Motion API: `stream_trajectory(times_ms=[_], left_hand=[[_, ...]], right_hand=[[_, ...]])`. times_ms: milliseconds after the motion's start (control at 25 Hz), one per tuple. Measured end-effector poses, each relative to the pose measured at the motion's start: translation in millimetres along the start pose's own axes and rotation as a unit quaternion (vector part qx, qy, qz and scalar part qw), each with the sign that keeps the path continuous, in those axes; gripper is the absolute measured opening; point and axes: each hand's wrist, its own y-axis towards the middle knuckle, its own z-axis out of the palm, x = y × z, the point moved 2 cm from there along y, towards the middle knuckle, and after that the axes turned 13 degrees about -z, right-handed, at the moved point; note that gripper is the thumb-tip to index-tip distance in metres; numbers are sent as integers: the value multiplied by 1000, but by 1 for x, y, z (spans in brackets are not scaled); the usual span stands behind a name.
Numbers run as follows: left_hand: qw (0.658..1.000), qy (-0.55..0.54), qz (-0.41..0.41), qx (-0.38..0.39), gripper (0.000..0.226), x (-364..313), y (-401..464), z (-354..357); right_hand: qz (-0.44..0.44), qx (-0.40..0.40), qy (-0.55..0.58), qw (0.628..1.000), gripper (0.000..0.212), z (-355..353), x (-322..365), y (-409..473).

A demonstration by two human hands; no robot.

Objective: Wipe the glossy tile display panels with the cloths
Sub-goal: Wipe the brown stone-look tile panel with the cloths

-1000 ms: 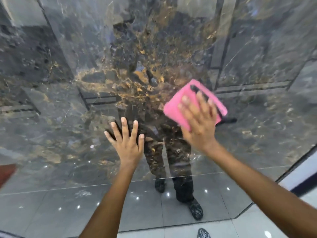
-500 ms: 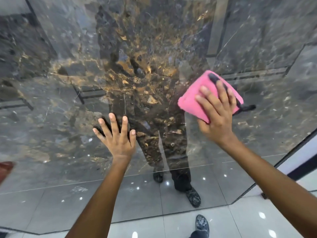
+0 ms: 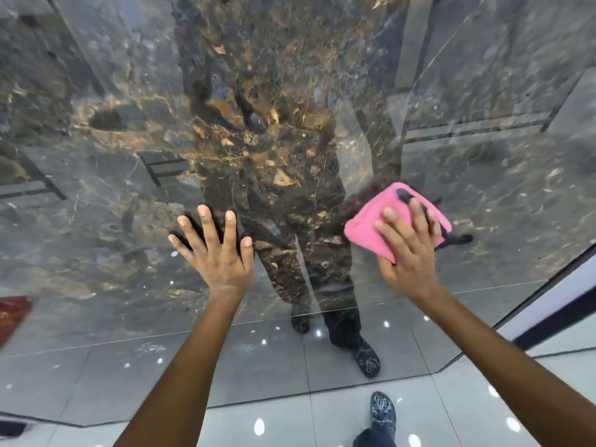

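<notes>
A large glossy dark marble tile panel [image 3: 113, 188] with gold veins fills the view and mirrors the room. My right hand [image 3: 408, 250] presses a folded pink cloth [image 3: 371, 225] flat against the panel at the right, fingers straight over it. A dark strip shows on the cloth's upper edge. My left hand [image 3: 219, 253] rests flat on the panel at the centre, fingers spread, holding nothing.
The panel's lower edge meets a pale tiled floor [image 3: 290, 417]. My foot in a dark perforated clog [image 3: 382, 411] stands just below it. A white panel with a dark frame [image 3: 554, 304] runs along the right. Something red [image 3: 13, 314] sits at the left edge.
My right hand has slid the pink cloth down the panel, first drifting right. My left hand stays pressed on the tile in about the same spot.
</notes>
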Motion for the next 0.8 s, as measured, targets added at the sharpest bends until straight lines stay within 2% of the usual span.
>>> stream_trajectory(times_ms=[40, 80, 120, 160, 200, 240, 320, 400, 440, 480, 600, 640, 680, 720, 760, 800], left_hand=[[1000, -2, 2, -3, 55, -1, 0, 0], [1000, -3, 3, -5, 55, -1, 1, 0], [1000, -4, 3, -6, 55, -1, 2, 0], [1000, -3, 4, -7, 55, -1, 2, 0], [1000, -3, 5, -8, 55, -1, 1, 0], [1000, -3, 7, -10, 55, -2, 0, 0], [1000, -4, 7, -11, 55, -1, 0, 1], [1000, -5, 5, -12, 55, 1, 0, 0], [1000, -4, 6, -12, 55, 1, 0, 0], [1000, -5, 6, -10, 55, 0, 0, 0], [1000, -3, 7, -5, 55, -2, 4, 0], [1000, -3, 4, -3, 54, -2, 5, 1], [1000, -5, 2, -2, 54, -1, 5, 2], [1000, -9, 1, -4, 54, -1, 3, 2], [1000, -11, 0, -7, 54, 0, 0, 2], [1000, -10, -1, -8, 54, 1, -1, 2]], right_hand=[[40, 21, -24, 999, 53, 8, 11, -7], [-10, 93, -52, 994, 57, 19, 31, -18], [-158, 187, -55, 968, 67, 37, 58, -41], [-317, 262, -45, 910, 79, 50, 83, -61], [-420, 260, -60, 868, 90, 62, 100, -72], [-457, 227, -47, 859, 96, 66, 113, -66], [-391, 212, 40, 894, 96, 68, 135, -28], [-307, 156, 75, 936, 72, 66, 148, 9], [-320, 185, 54, 927, 69, 67, 148, 9], [-364, 240, 19, 900, 70, 63, 140, 0], [-541, 297, -76, 783, 64, 63, 99, -68], [-545, 308, -76, 776, 62, 61, 78, -84], [-518, 308, -98, 792, 60, 52, 53, -87], [-458, 273, -107, 839, 56, 36, 29, -72], [-399, 184, -94, 893, 48, 19, 10, -52], [-349, 117, -43, 929, 56, 3, -6, -33]])
